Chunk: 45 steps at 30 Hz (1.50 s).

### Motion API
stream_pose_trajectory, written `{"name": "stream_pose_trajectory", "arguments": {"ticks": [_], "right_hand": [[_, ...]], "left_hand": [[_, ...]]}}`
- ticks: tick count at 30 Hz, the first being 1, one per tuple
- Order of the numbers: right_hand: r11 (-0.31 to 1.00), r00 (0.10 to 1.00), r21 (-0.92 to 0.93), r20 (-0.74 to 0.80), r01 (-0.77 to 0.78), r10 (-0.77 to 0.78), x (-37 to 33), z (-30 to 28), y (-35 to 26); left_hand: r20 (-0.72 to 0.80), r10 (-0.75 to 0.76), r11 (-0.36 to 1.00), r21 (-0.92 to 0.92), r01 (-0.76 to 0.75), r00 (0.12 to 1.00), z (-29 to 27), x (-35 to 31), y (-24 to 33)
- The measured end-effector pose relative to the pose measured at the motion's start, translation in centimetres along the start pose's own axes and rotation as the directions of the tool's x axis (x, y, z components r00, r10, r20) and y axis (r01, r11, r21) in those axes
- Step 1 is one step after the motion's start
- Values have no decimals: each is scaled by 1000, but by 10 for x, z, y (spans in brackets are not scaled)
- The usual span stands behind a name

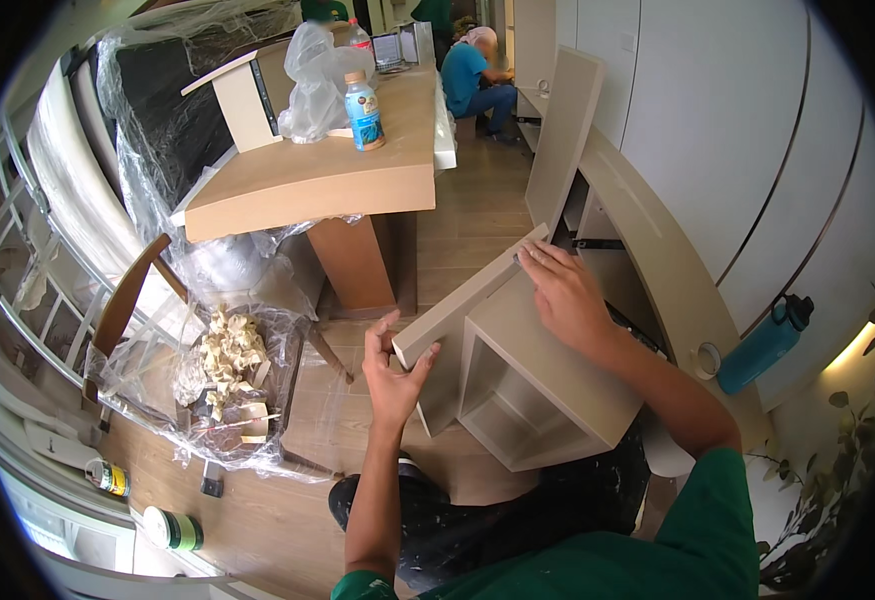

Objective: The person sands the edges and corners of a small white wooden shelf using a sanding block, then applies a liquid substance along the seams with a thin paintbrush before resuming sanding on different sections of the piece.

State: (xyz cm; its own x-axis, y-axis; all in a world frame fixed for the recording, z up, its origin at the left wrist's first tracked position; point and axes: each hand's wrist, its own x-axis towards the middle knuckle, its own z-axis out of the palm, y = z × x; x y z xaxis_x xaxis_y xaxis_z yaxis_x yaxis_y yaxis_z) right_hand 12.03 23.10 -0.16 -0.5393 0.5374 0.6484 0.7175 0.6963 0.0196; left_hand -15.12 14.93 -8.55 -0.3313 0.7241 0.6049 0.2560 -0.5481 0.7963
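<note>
A beige drawer (547,365) is tilted over my lap, its open compartment facing toward me. Along its far left side runs a front panel (472,295) whose long edge points up. My left hand (394,382) grips the panel's left end, thumb on the near side and fingers around the far side. At the other end, my right hand (564,300) has its fingers bent over the panel's edge, the palm above the box; its thumb is hidden. Behind the right wrist, a beige cabinet (612,255) stands with an opening and dark slide rails.
A loose beige panel (564,135) leans against the cabinet. A blue bottle (765,345) and a tape roll (705,360) rest on its top. To the left are a plastic-wrapped chair (227,400) with shavings and a table (327,180) bearing a drink bottle (363,112). A person (477,75) crouches beyond.
</note>
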Motion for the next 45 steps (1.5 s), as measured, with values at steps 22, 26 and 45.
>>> {"name": "stream_pose_trajectory", "arguments": {"ticks": [22, 26, 45], "right_hand": [[993, 990, -30, 83, -112, 115, 5, 13, 30], [998, 994, 65, 110, 9, -16, 4, 8, -36], [968, 979, 220, 132, 123, -155, 17, 13, -72]], "left_hand": [[69, 40, 999, 5, -40, 997, -2, -1, 3], [55, 22, 1000, 7, -22, 998, -3, 0, 5], [8, -15, 1000, -24, 15, 1000, -10, -1, 3]]}}
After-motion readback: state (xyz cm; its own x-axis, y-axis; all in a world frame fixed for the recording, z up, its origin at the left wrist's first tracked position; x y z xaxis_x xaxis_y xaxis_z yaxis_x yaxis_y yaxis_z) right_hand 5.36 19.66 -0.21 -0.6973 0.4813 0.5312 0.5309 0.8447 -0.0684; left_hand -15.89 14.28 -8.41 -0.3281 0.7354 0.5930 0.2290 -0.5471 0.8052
